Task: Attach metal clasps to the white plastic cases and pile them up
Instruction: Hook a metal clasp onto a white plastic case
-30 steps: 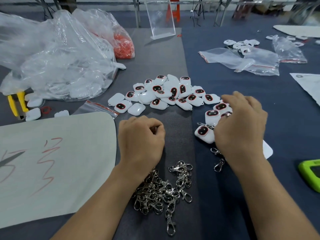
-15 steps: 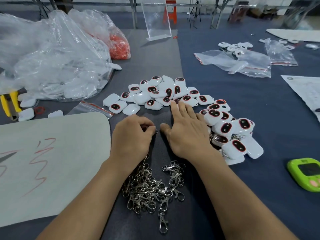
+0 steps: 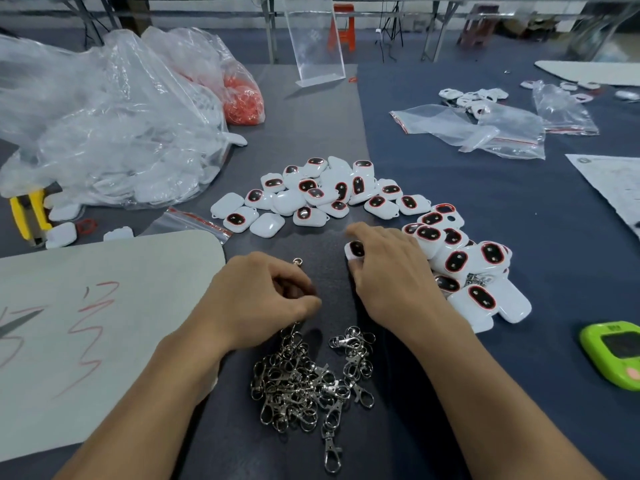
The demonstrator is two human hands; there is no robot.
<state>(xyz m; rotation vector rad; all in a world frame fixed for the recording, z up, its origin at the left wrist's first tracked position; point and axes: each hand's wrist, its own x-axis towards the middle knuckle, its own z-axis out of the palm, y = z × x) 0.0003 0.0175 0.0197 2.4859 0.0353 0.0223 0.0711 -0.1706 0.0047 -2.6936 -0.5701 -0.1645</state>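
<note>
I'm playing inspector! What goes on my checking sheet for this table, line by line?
Surface: grey mat beside a dark blue cloth.
Job's things: loose white cases in the middle; stacked cases on the right, with clasps showing among them; heap of metal clasps nearest the person.
Clutter: clear plastic bags, bag of orange rings, yellow-handled tool, white board, green timer, zip bags, paper sheet.
Hands: left hand pinches one clasp; right hand grips one white case.
Cables: nothing seen on the table.
Surroundings: clear stand, orange stool and metal legs at the back.
</note>
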